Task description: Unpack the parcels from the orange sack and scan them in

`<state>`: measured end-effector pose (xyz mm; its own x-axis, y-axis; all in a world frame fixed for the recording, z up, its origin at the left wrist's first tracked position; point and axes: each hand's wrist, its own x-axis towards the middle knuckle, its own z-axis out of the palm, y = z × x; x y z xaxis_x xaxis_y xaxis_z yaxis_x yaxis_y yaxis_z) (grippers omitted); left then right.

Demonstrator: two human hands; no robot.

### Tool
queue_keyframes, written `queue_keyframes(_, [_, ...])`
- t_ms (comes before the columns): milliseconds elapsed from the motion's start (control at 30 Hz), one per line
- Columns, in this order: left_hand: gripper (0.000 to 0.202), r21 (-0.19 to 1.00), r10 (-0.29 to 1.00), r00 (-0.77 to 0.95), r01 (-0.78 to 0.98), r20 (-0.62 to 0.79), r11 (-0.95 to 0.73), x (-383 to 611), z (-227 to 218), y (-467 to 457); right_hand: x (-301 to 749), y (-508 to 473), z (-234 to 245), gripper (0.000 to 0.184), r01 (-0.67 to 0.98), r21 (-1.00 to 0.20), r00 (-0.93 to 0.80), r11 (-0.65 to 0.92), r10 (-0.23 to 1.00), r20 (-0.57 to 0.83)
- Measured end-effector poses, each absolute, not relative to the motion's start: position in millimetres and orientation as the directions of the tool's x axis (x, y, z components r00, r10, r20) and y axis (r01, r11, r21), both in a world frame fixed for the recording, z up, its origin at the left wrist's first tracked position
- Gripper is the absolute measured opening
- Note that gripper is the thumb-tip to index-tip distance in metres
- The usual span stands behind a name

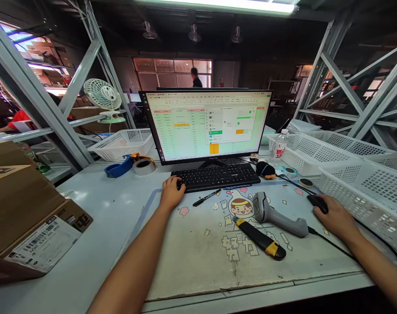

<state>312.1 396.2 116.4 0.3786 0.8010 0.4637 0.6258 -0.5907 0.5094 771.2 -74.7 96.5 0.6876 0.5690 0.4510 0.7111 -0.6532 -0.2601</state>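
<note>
Steel shelving racks [31,91] frame a long workbench [87,244], and a wide computer monitor [205,126] stands at its centre, showing a spreadsheet and an open chat window. Left of the monitor lie a cardboard parcel [18,196] with a printed shipping label [44,237], a white plastic basket [123,144], and a desk fan [102,94] behind that basket. Right of the monitor, more white baskets [364,192] line the bench, with a plastic water bottle [279,146] standing just beside one of them.

In front of the monitor lies a printed desk mat [185,261]. A gray-and-black barcode scanner [276,216] and a yellow-and-black utility knife [260,239] rest on it, nearly touching each other, with a black marker pen [206,197] nearer the monitor. A blue tape dispenser [118,168] and a roll of tape [144,166] sit at the monitor's lower left.

The black keyboard [214,177] sits directly below the monitor. The left hand [172,192] is loosely curled on its left end, fingertips on the keys, grasping nothing. The right hand [335,216] is cupped over a black mouse [317,203] right of the mat's printed figure, holding it lightly rather than clenching. Both wrists are nearly straight, a relaxed posture that suits keying and fine pointing.
</note>
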Motion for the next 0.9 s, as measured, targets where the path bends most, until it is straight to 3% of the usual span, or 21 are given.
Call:
queue_keyframes(200, [0.029, 0.486, 0.812, 0.377, 0.66, 0.446, -0.573, 313, 122, 391, 764, -77, 102, 0.059, 0.709, -0.247, 0.695, -0.66, 0.596, 0.403])
queue_keyframes(567, [0.035, 0.366, 0.823, 0.409, 0.752, 0.394, -0.549, 313, 140, 361, 804, -87, 75, 0.057, 0.806, -0.341, 0.592, -0.484, 0.659, 0.464])
queue_keyframes(900, [0.063, 0.208, 0.809, 0.508, 0.792, 0.296, -0.574, 325, 146, 324, 814, -86, 68, 0.051, 0.8, -0.377, 0.599, -0.466, 0.637, 0.485])
